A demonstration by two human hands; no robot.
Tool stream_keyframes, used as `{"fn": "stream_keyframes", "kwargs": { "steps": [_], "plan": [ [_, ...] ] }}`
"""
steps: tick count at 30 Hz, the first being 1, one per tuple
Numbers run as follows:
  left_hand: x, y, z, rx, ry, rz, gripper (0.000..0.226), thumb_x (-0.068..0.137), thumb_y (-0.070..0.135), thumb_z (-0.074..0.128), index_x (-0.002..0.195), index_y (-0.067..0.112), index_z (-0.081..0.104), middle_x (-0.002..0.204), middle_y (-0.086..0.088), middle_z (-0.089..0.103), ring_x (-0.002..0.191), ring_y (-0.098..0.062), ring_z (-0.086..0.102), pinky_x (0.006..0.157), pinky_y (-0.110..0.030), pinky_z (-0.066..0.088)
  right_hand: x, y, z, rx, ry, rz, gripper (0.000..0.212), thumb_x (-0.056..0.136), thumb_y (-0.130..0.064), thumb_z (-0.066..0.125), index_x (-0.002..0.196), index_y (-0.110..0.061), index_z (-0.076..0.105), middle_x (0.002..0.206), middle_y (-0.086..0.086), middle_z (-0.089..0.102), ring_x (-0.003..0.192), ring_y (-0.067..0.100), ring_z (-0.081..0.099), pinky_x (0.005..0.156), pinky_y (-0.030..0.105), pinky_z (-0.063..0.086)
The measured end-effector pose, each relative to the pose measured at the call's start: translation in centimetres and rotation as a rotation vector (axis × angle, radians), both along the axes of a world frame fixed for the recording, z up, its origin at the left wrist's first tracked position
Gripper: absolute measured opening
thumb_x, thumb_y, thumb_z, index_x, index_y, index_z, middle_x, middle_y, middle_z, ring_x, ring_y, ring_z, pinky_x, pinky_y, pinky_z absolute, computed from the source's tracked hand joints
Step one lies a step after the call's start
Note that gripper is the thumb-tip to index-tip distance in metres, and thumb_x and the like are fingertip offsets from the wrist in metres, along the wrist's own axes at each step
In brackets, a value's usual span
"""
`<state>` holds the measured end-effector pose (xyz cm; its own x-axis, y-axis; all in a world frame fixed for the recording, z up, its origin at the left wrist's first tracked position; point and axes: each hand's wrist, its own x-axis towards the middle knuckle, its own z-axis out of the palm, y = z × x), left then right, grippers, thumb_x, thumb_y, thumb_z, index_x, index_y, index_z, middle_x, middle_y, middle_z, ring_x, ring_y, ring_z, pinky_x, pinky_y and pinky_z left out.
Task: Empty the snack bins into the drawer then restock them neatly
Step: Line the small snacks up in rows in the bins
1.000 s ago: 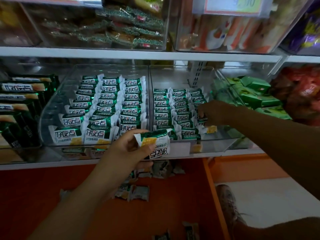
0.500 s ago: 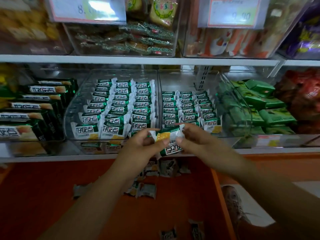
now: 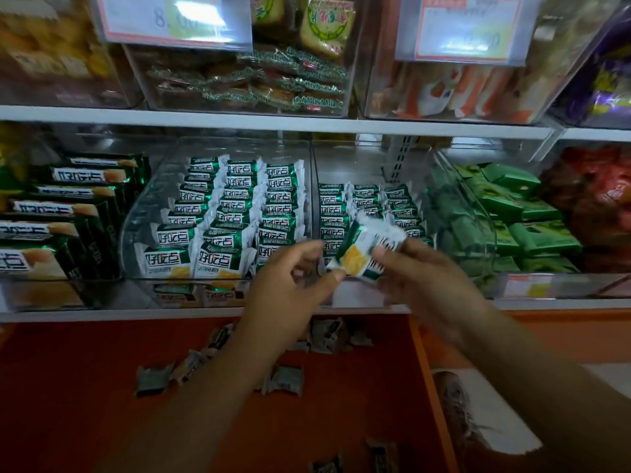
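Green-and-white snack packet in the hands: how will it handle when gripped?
Probably light: the left hand and right hand carry the snack packet by pinches alone. Glossy film, likely slippery. It holds a flat slab shape, so probably stiff.

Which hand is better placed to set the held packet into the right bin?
Right. The right hand grips the packet by its right side, directly in front of the right bin. The left hand only pinches one corner and would probably have to reach across.
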<state>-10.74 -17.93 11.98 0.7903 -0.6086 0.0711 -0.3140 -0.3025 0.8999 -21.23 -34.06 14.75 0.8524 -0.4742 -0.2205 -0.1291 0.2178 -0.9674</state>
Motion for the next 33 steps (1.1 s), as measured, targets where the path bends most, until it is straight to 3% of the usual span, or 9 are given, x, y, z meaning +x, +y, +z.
{"fn": "stream_keyframes", "kwargs": {
  "steps": [2,4,6,10,13,24,28,31,33],
  "plan": [
    [0.8,-0.4,-0.6,0.098,-0.241,0.037,0.054,0.089,0.042,0.066,0.139,0.031,0.049,0.127,0.013,0.051,0.117,-0.008,0.047,0.098,-0.03,0.041,0.3,-3.7,1.6,-0.468,0.168,-0.022,0.034,0.082,-0.035,0.07,0.102,-0.008,0.063,0.101,0.01,0.072,0.09,0.024,0.07,0.079,0.034,0.054],
    [1.4,-0.8,-1.2,0.174,-0.303,0.058,0.061,0.091,0.041,0.064,0.147,0.028,0.04,0.139,0.004,0.044,0.125,-0.016,0.044,0.106,-0.038,0.039,0.8,-7.6,3.2,-0.964,0.375,0.021,0.032,0.084,-0.035,0.071,0.101,-0.01,0.064,0.091,0.005,0.069,0.079,0.017,0.064,0.072,0.021,0.048],
    [1.8,-1.1,-1.8,0.222,-0.29,0.036,0.062,0.094,0.041,0.061,0.149,0.026,0.036,0.144,-0.001,0.041,0.125,-0.02,0.047,0.106,-0.043,0.042,1.7,-10.3,4.1,-1.239,0.494,0.181,0.032,0.084,-0.03,0.073,0.108,-0.011,0.063,0.094,0.003,0.065,0.08,0.015,0.059,0.064,0.017,0.042],
    [2.0,-1.3,-2.4,0.26,-0.311,0.017,0.058,0.097,0.033,0.057,0.15,0.024,0.035,0.149,-0.002,0.042,0.129,-0.023,0.046,0.11,-0.043,0.038,4.1,-12.9,2.8,-1.642,0.714,0.542,0.04,0.087,-0.025,0.07,0.122,-0.011,0.057,0.12,0.01,0.06,0.109,0.027,0.056,0.084,0.029,0.041],
    [2.1,-1.4,-2.5,0.242,-0.31,0.031,0.058,0.096,0.032,0.059,0.15,0.023,0.036,0.147,-0.001,0.046,0.125,-0.022,0.049,0.11,-0.041,0.038,5.4,-13.5,0.9,-1.678,0.815,0.691,0.047,0.088,-0.024,0.069,0.131,-0.016,0.052,0.132,0.011,0.052,0.119,0.027,0.049,0.095,0.031,0.042],
    [2.2,-0.7,-3.4,0.181,-0.368,0.019,0.054,0.095,0.028,0.06,0.146,0.021,0.043,0.142,-0.004,0.05,0.126,-0.021,0.046,0.108,-0.04,0.039,5.0,-13.7,-3.0,-1.698,0.803,0.683,0.047,0.083,-0.024,0.073,0.122,-0.009,0.05,0.123,0.012,0.057,0.112,0.027,0.052,0.076,0.026,0.035],
    [1.3,1.2,-4.2,0.089,-0.716,-0.02,0.04,0.095,0.027,0.055,0.131,0.011,0.059,0.125,-0.007,0.06,0.117,-0.019,0.047,0.099,-0.032,0.04,3.1,-11.4,-0.8,-1.742,0.657,0.446,0.053,0.081,-0.027,0.076,0.126,-0.015,0.052,0.124,0.012,0.055,0.115,0.028,0.051,0.091,0.038,0.049],
    [0.5,3.8,-6.3,0.195,-0.684,-0.211,0.04,0.094,0.037,0.05,0.128,0.019,0.061,0.123,-0.002,0.061,0.113,-0.015,0.051,0.091,-0.026,0.042,0.0,-6.7,1.2,-1.551,0.261,0.291,0.037,0.081,-0.027,0.074,0.115,-0.022,0.06,0.1,-0.003,0.061,0.09,0.01,0.057,0.076,0.026,0.047],
    [0.0,5.2,-8.3,0.396,-0.507,-0.38,0.036,0.095,0.039,0.058,0.128,0.027,0.06,0.128,0.004,0.057,0.114,-0.012,0.053,0.088,-0.016,0.037,-1.9,-3.3,0.8,-1.267,0.297,0.523,0.024,0.085,-0.032,0.069,0.107,-0.03,0.061,0.089,-0.014,0.062,0.079,0.001,0.058,0.069,0.018,0.046]
  ]
}}
